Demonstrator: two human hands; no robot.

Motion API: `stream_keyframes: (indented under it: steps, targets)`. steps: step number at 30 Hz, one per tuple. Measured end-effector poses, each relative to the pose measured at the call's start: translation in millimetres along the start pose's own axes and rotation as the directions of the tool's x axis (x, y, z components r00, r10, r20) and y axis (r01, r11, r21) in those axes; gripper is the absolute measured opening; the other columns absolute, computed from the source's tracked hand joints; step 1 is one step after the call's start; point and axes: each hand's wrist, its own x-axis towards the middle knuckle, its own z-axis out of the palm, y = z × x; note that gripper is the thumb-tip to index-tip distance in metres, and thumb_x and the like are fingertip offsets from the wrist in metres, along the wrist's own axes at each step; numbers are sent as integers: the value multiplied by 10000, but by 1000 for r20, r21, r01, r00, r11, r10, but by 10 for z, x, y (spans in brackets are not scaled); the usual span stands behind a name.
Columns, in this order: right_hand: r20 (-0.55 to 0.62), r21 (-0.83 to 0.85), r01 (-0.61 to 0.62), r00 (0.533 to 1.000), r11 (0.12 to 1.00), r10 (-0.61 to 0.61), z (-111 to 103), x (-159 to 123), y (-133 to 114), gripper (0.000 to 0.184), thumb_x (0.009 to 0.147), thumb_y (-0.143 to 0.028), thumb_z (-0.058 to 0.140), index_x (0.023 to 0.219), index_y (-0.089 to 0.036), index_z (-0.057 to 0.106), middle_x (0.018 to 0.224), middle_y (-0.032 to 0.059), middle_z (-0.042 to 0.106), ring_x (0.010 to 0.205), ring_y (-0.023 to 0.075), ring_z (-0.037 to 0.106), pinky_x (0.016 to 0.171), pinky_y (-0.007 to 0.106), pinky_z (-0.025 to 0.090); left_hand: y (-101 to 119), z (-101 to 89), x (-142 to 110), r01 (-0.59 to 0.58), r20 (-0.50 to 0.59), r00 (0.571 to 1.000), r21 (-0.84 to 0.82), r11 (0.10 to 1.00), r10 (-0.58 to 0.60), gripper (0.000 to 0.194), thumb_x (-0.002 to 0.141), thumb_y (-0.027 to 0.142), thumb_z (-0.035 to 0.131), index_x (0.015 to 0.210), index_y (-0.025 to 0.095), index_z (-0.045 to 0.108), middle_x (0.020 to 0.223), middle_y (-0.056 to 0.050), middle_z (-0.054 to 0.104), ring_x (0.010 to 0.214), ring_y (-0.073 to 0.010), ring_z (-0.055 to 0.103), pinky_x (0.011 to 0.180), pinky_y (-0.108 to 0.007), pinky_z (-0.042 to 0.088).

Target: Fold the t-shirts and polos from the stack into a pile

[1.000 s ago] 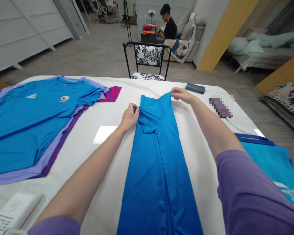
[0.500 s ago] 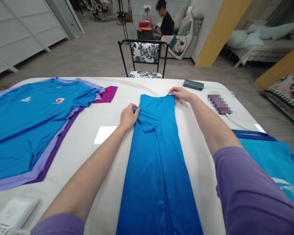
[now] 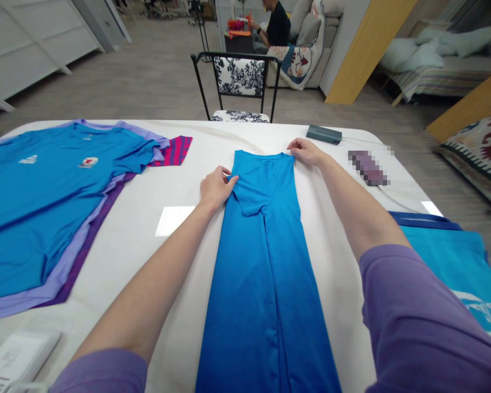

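Note:
A blue T-shirt [image 3: 249, 262], folded into a long narrow strip, lies down the middle of the white table with its collar end away from me. A short sleeve is folded inward across its upper part. My left hand [image 3: 219, 188] is closed in a pinch on the strip's upper left edge, by the sleeve. At the far right corner, my right hand [image 3: 306, 152] has its fingers curled together on the fabric; the fingertips partly hide the grip. Both forearms reach over the table, one on each side of the shirt.
Spread shirts, a blue one [image 3: 61, 202] on top, lie at left. Light-blue folded fabric [image 3: 445, 256], a pixelated phone [image 3: 368, 167] and a dark power bank [image 3: 324, 134] are at right. A white box [image 3: 20, 355] stands near left. Beyond the table are a chair [image 3: 240, 76] and a seated person [image 3: 279, 27].
My view has tilted down slightly. My right hand has shifted a little outward at the shirt's far corner, while my left hand stays at the sleeve edge.

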Motion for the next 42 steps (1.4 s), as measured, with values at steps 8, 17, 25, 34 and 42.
stream_keyframes:
  steps: [8, 17, 25, 34, 42]
  targets:
    - [-45, -472, 157, 978, 868, -201, 58, -683, -633, 372, 1018, -421, 713, 1274, -152, 732, 1241, 153, 747, 1051, 290, 630, 1050, 462, 494, 554, -197, -764, -361, 26, 932, 165, 918, 362, 447, 1133, 486, 590, 1511, 251, 635, 1536, -167, 634, 1437, -375, 609, 1215, -544, 457]
    - [430, -440, 345, 892, 829, -143, 252, -3879, -2183, 279, 1086, -473, 682, 1079, -204, 757, 1031, 49, 770, 895, 210, 660, 794, 314, 395, 1100, -791, -2869, -293, 469, 862, 149, 945, 193, 299, 1106, 535, 629, 1130, 263, 751, 1032, -55, 826, 981, -303, 763, 873, -395, 546]
    - [311, -477, 208, 949, 854, -58, 1174, -6265, -2360, 358, 1086, -555, 768, 1196, -221, 699, 1095, 49, 756, 913, 221, 691, 771, 343, 417, 1163, -683, -4262, -175, 537, 842, 168, 970, 59, 518, 1077, 745, 579, 1124, 280, 803, 1073, -100, 864, 1039, -370, 804, 882, -444, 581]
    - [59, -520, 177, 983, 835, -172, 1571, -6580, -2240, 145, 1169, -360, 656, 1142, -224, 698, 1122, 79, 734, 1058, 264, 661, 893, 393, 415, 1276, -493, -4319, -211, 450, 881, 94, 973, 147, 181, 1083, 441, 661, 1076, 263, 696, 1140, -112, 833, 1093, -343, 783, 938, -437, 574]
    - [-21, -491, 253, 953, 834, -302, 1610, -6548, -2384, 142, 1173, -373, 658, 1185, -242, 712, 1171, 69, 738, 1079, 252, 643, 928, 419, 398, 1141, -477, -4459, 0, 443, 880, -364, 931, 173, 349, 1093, 317, 636, 1383, 239, 457, 909, 15, 669, 710, -176, 651, 725, -312, 525]
